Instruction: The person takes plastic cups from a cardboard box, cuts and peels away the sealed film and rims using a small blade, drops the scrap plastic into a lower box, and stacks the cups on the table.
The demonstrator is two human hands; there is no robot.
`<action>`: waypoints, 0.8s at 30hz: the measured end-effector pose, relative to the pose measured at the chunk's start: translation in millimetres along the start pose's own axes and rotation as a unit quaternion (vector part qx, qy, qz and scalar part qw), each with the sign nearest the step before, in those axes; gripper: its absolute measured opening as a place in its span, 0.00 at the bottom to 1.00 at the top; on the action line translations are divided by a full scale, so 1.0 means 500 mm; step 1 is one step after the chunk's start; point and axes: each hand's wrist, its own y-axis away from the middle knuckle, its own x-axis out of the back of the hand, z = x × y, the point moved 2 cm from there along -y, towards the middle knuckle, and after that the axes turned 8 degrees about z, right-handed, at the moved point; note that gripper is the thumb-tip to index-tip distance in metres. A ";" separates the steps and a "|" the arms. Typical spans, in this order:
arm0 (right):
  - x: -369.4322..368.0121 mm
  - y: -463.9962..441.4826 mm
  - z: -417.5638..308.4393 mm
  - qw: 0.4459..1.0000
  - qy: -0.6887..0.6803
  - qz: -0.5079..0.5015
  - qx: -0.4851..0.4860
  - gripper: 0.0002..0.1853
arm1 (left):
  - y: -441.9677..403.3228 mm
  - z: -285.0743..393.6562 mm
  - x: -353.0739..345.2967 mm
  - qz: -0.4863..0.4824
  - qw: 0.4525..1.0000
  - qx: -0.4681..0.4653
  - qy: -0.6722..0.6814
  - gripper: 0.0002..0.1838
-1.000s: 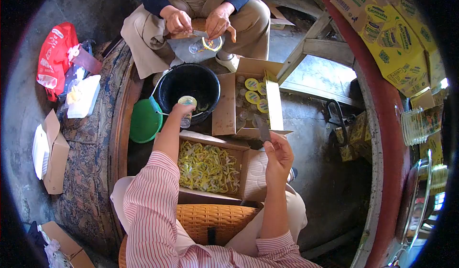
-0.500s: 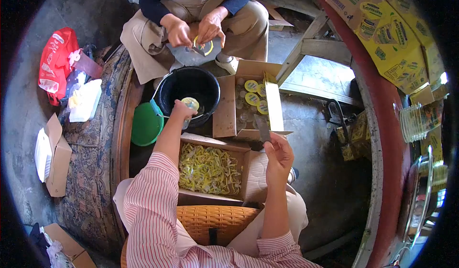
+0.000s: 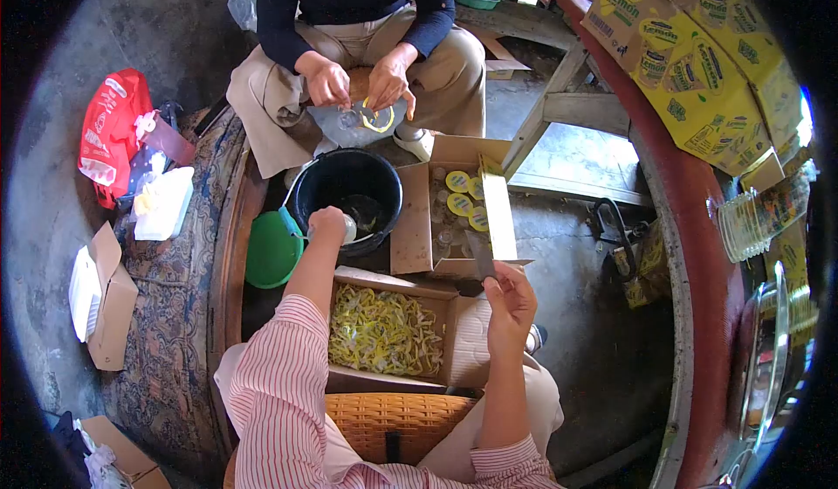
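Note:
My left hand (image 3: 327, 225) is closed round a clear plastic cup (image 3: 349, 228) at the near rim of a black bucket (image 3: 305, 194); my fingers partly hide the cup. My right hand (image 3: 511, 301) grips a flat grey blade (image 3: 481, 254), pointing up and to the left, near the open carton (image 3: 410, 218) of cups with yellow lids (image 3: 459, 203). Between my forearms lies a cardboard box (image 3: 449, 332) filled with yellow and clear plastic strips (image 3: 384, 327).
Opposite me, a seated person's hands (image 3: 327, 80) hold a cup and a yellow ring (image 3: 378, 120). A green basin (image 3: 272, 251) stands left of the bucket. Left are a red bag (image 3: 113, 135) and a small carton (image 3: 112, 306). A wooden frame (image 3: 587, 112) stands at right.
My left hand has turned and tilted the cup at the bucket, hiding its lid end. My right hand still holds the blade. The whole view has shifted slightly.

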 end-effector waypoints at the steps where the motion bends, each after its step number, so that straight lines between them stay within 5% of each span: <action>1: 0.003 0.000 -0.002 1.000 0.002 0.004 0.002 0.15 | 0.007 0.000 0.010 -0.045 0.999 -0.020 -0.021 0.19; 3: 0.005 -0.001 -0.011 0.999 0.002 0.032 -0.016 0.18 | 0.016 0.000 0.021 0.040 0.996 -0.006 0.074 0.18; 5: 0.001 -0.003 -0.014 0.999 -0.012 0.046 -0.025 0.19 | 0.007 -0.004 -0.001 -0.033 0.999 0.001 0.001 0.15; 8: 0.006 -0.004 -0.017 0.999 -0.004 0.034 -0.031 0.22 | -0.022 -0.022 -0.029 0.003 0.999 -0.025 0.048 0.28; 9: 0.005 -0.003 -0.019 0.999 -0.002 0.037 -0.034 0.22 | -0.021 -0.023 -0.031 0.094 0.991 -0.009 0.090 0.29; 15: 0.000 0.000 -0.027 0.999 -0.013 0.037 -0.033 0.21 | -0.012 -0.034 -0.020 0.175 0.981 0.054 0.072 0.15; 16: 0.000 0.002 -0.028 0.999 -0.013 0.037 -0.036 0.22 | -0.018 -0.039 -0.023 0.011 0.995 0.060 0.074 0.14; 19: -0.004 0.001 -0.027 0.998 -0.018 0.037 -0.036 0.20 | -0.004 -0.027 -0.001 -0.091 0.992 0.083 0.029 0.14; 21: -0.005 -0.001 -0.025 0.999 -0.018 0.040 -0.032 0.19 | 0.003 -0.030 -0.001 0.074 0.989 0.076 0.107 0.17; 24: 0.000 -0.002 -0.024 0.999 -0.011 0.045 -0.026 0.19 | -0.002 -0.017 -0.001 0.133 0.984 0.068 0.092 0.21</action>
